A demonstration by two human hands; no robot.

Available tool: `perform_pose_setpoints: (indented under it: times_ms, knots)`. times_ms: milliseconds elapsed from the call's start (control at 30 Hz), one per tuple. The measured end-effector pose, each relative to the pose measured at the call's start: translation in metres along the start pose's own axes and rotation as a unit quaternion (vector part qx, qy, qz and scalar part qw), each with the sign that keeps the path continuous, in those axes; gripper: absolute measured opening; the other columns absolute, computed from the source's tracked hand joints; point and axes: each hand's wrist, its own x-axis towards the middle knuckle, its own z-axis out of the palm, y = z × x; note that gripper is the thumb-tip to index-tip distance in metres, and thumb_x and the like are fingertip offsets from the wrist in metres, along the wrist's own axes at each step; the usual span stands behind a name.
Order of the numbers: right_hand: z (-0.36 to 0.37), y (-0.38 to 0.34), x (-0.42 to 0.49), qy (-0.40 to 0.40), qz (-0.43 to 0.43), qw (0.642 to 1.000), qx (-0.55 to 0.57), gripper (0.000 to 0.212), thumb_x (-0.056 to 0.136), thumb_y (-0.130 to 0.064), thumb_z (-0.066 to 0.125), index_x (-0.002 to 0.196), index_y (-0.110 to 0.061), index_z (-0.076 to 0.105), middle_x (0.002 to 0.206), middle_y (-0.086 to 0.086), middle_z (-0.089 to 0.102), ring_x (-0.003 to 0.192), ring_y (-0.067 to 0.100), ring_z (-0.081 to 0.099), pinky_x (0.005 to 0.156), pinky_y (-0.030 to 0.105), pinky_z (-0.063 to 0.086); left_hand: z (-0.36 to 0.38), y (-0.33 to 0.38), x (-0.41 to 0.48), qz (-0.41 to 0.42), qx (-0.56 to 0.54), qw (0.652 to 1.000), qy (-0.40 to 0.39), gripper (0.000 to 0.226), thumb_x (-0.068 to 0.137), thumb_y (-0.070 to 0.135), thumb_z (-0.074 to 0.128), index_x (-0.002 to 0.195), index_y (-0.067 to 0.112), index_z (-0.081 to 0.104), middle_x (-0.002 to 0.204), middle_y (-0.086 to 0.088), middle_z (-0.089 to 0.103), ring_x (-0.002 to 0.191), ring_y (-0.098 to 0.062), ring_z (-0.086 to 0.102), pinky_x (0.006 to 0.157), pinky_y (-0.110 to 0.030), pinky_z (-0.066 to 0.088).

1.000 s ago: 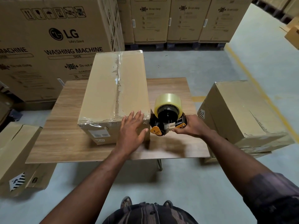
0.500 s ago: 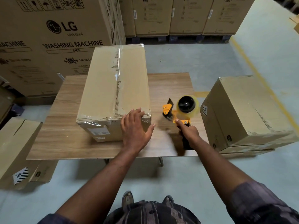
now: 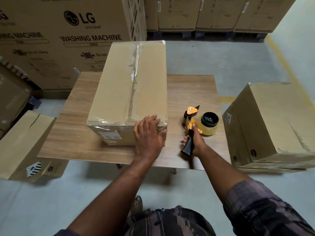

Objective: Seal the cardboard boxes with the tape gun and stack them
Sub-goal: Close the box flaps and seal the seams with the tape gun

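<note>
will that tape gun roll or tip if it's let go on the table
Probably not: the tape gun seems to lie on its side on the wooden table, roll hub facing up. Likely light, since the right hand alone holds its handle.

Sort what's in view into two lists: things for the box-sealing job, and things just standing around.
Job: box on the table, taped along its top; tape gun, handle gripped by the right hand; left hand, resting on the box's near corner; taped floor box at right.
Just lying about: LG washing machine carton; palletised cartons behind; yellow floor line.
</note>
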Motion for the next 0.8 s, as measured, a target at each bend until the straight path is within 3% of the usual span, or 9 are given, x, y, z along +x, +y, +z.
perform_pose_setpoints:
  times_ms: [167,233,300,400,467,500,567,700,800]
  knots:
    - [0.006,-0.015,-0.008,-0.058,0.048,0.996,-0.046,0.074,0.083,-0.085,0.049,0.098,-0.013,0.063,0.078,0.011,0.06,0.072,0.025,0.059,0.069,0.037,0.05,0.0,0.002,0.0,0.009,0.017,1.0,-0.009,0.045,0.087,0.024,0.064,0.127,0.018,0.045,0.136,-0.003,0.055,0.134,-0.028,0.044,0.116,-0.049,0.025]
    - [0.008,-0.022,-0.025,-0.055,0.061,0.98,-0.18,0.085,0.087,-0.086,0.038,0.124,-0.013,0.059,0.099,0.015,0.065,0.084,0.03,0.062,0.079,0.042,0.049,0.0,0.0,0.0,0.008,0.01,1.0,-0.017,0.049,0.084,0.016,0.067,0.128,0.019,0.045,0.138,-0.002,0.054,0.135,-0.027,0.043,0.117,-0.048,0.023]
    - [0.01,-0.032,-0.046,-0.034,0.038,0.898,-0.436,0.094,0.09,-0.086,0.029,0.146,-0.012,0.048,0.129,0.023,0.062,0.104,0.039,0.063,0.088,0.044,0.047,-0.004,-0.002,0.0,0.005,-0.004,1.0,-0.03,0.052,0.083,0.014,0.071,0.129,0.02,0.047,0.14,0.001,0.053,0.138,-0.025,0.041,0.118,-0.044,0.019]
    - [0.019,-0.05,-0.07,0.019,-0.157,0.69,-0.707,0.098,0.089,-0.088,0.021,0.131,-0.011,0.063,0.133,0.018,0.064,0.12,0.037,0.061,0.094,0.04,0.048,-0.013,-0.008,-0.001,0.019,-0.016,0.996,-0.083,0.06,0.082,0.031,0.076,0.135,0.02,0.05,0.147,0.003,0.049,0.142,-0.023,0.036,0.12,-0.043,0.015]
    - [0.03,-0.061,-0.085,-0.003,-0.346,0.678,-0.649,0.082,0.09,-0.083,0.035,0.117,-0.013,0.067,0.12,0.01,0.069,0.116,0.03,0.063,0.091,0.039,0.05,-0.026,-0.014,0.001,0.036,-0.04,0.991,-0.125,0.064,0.084,0.05,0.067,0.139,0.021,0.051,0.15,0.005,0.047,0.144,-0.02,0.035,0.12,-0.043,0.017]
    - [0.036,-0.064,-0.094,-0.033,-0.438,0.679,-0.588,0.07,0.093,-0.074,0.047,0.123,-0.013,0.065,0.125,0.007,0.067,0.12,0.025,0.061,0.096,0.039,0.049,-0.032,-0.017,0.006,0.04,-0.061,0.987,-0.143,0.061,0.087,0.054,0.061,0.139,0.024,0.053,0.151,0.008,0.048,0.144,-0.018,0.036,0.119,-0.042,0.019]
    - [0.054,-0.059,-0.109,-0.104,-0.567,0.627,-0.524,0.056,0.098,-0.053,0.059,0.14,-0.016,0.057,0.143,0.003,0.058,0.135,0.019,0.051,0.111,0.039,0.043,-0.043,-0.026,0.017,0.029,-0.114,0.981,-0.152,0.045,0.095,0.048,0.052,0.134,0.029,0.061,0.145,0.013,0.055,0.136,-0.015,0.047,0.113,-0.04,0.03]
    - [0.073,-0.032,-0.105,-0.193,-0.593,0.541,-0.564,0.053,0.104,-0.036,0.055,0.149,-0.01,0.051,0.156,0.009,0.047,0.149,0.027,0.036,0.121,0.041,0.033,-0.048,-0.038,0.033,0.044,-0.145,0.98,-0.13,0.028,0.099,0.032,0.05,0.119,0.032,0.069,0.125,0.015,0.068,0.11,-0.016,0.062,0.097,-0.048,0.045]
    - [0.066,-0.022,-0.094,-0.2,-0.607,0.537,-0.55,0.061,0.106,-0.048,0.042,0.151,-0.009,0.048,0.157,0.008,0.047,0.151,0.026,0.032,0.122,0.04,0.032,-0.044,-0.036,0.027,0.049,-0.113,0.987,-0.105,0.03,0.093,0.016,0.065,0.118,0.032,0.069,0.123,0.017,0.068,0.102,-0.017,0.06,0.093,-0.042,0.044]
